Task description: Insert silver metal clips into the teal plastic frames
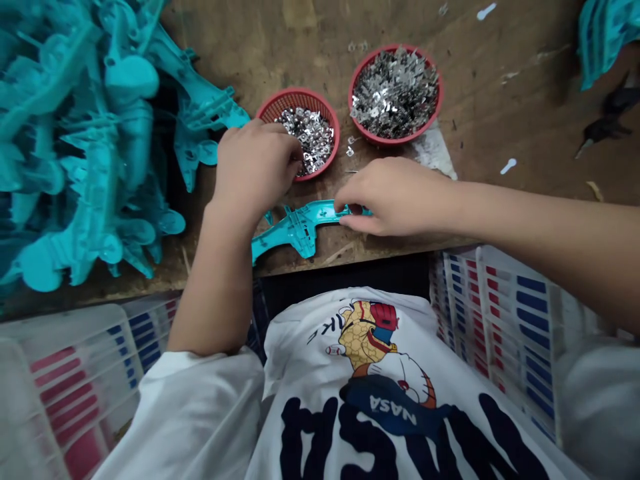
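A teal plastic moulded part (300, 229) lies flat near the front edge of the wooden table (490, 113). My right hand (395, 197) rests on its right end, fingertips pinched down on it. My left hand (255, 167) hovers over the near rim of a small red basket (320, 107) filled with small shiny metal pieces, fingers curled into it. Whether those fingers hold a piece is hidden.
A larger red basket (430, 120) of metal clips stands right of the small one. A big heap of teal plastic parts (85, 140) fills the left side. More teal parts (603, 37) sit top right. White slatted crates (505, 320) flank my lap below the table.
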`<state>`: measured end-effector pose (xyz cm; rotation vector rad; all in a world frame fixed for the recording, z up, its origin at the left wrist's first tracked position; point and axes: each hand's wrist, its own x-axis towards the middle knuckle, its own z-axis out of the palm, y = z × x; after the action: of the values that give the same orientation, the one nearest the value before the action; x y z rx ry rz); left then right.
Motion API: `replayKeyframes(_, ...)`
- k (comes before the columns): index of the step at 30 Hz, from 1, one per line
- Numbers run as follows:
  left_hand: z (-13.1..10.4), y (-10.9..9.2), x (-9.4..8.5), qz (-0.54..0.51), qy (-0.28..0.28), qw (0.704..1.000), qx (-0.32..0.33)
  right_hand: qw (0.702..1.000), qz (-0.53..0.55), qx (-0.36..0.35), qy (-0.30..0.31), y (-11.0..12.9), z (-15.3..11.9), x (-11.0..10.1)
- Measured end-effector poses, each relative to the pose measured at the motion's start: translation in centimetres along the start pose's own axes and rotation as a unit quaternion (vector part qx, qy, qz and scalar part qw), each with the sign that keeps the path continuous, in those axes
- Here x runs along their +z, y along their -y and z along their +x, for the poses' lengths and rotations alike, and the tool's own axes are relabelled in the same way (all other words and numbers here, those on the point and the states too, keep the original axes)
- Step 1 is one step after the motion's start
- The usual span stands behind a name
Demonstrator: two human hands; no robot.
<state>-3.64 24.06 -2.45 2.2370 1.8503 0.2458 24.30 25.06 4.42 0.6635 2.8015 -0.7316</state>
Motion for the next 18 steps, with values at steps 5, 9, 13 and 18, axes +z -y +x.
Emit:
replayKeyframes(5,0.6,1.0,0.7,-0.046,0.000,0.998,-0.048,1.000,0.004,-0.005,0.011,0.0,-0.1,-0.4)
replayKeyframes(9,0.1,0.5,-0.9,-0.052,0.006,0.998,-0.028,1.000,0.008,-0.017,0.001,0.0,-0.2,-0.5)
replayKeyframes(13,-0.6,0.1,-2.5,-0.057,-0.006,0.998,0.016,1.000,0.014,0.000,0.012,0.2,-0.3,-0.6)
replayKeyframes(18,-1.4,-0.4,-2.2,-0.148,-0.105,0.981,0.066,0.999,0.039,0.016,-0.029,-0.1,-0.2,-0.6)
